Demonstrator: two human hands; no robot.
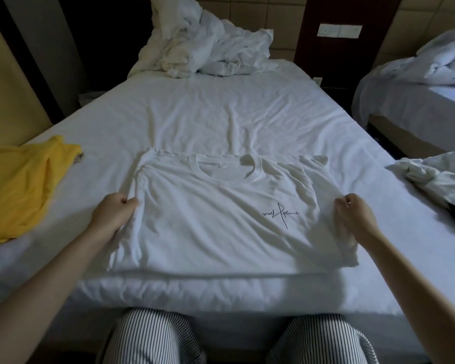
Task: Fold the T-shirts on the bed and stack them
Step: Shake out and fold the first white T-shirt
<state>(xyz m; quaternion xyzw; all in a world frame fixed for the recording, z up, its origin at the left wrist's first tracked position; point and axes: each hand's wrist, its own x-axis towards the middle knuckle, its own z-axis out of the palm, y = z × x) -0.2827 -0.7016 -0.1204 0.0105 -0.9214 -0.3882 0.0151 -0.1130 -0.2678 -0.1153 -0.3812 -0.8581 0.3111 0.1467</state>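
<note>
Pinching white T-shirt [221, 214] at both side edges.
Clamping left hand [113, 216] and right hand [355, 216] fingers on fabric, holding it flat on bed [221, 114] between the fingers, collar past fingertips.

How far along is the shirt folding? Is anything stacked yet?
No finished stack shows yet. In hand: the white T-shirt lies flat on the bed, with the left hand and right hand gripping its side edges. Left to do: the yellow T-shirt lies loose at the left, a crumpled white garment at the right.
</note>
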